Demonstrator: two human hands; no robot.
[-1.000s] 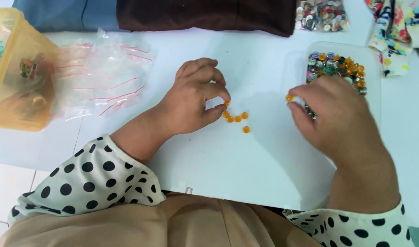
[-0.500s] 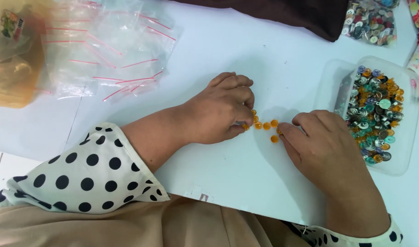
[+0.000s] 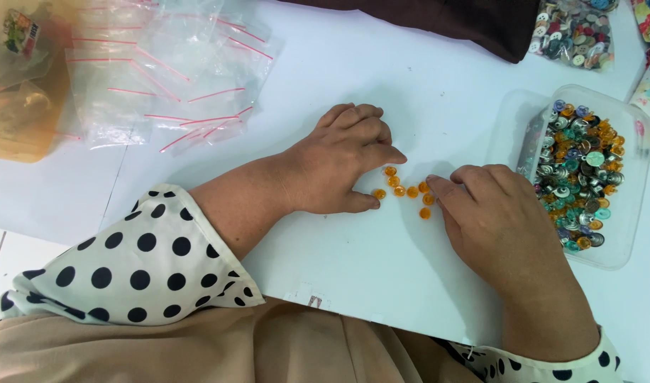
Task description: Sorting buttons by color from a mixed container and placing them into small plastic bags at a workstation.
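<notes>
Several small orange buttons (image 3: pixel 406 190) lie in a loose cluster on the white table (image 3: pixel 382 71). My left hand (image 3: pixel 343 159) rests palm down just left of them, its thumb and forefinger touching the nearest buttons. My right hand (image 3: pixel 495 220) lies palm down on the other side, with a fingertip against the buttons at the cluster's right edge. Neither hand holds anything. Both wrists come out of white sleeves with black dots.
A clear plastic tray (image 3: pixel 626 234) of mixed coloured buttons stands at the right. Another bag of buttons (image 3: pixel 573 32) lies at the back right beside dark cloth (image 3: pixel 481 25). Small zip bags with red strips (image 3: pixel 162 78) and a yellow tub (image 3: pixel 20 92) are at the left.
Both hands have closed in on the orange buttons, the right one coming over from the tray side. The view has shifted so the tray now sits further right.
</notes>
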